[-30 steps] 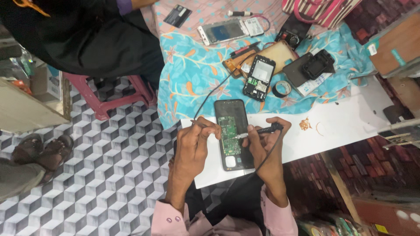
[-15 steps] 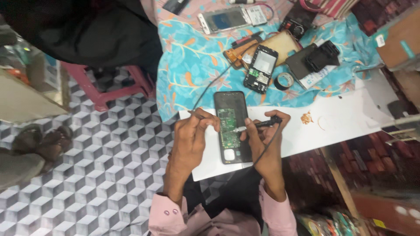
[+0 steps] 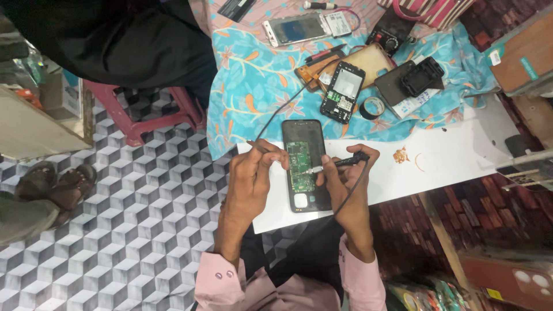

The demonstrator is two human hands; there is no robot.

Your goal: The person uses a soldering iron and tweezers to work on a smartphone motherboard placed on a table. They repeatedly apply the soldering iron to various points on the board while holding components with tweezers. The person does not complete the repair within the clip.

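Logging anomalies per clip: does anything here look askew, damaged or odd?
Nothing looks spilled. The opened phone under the left hand and right hand lies backless, green board exposed. A second stripped phone lies tilted on the floral cloth.

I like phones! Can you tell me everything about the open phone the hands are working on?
The phone is black and lies flat on a white board, back cover off. A green circuit board shows inside, with a white square part near its lower end. The left hand steadies its edge; the right hand touches a corded tool's metal tip to the circuit.
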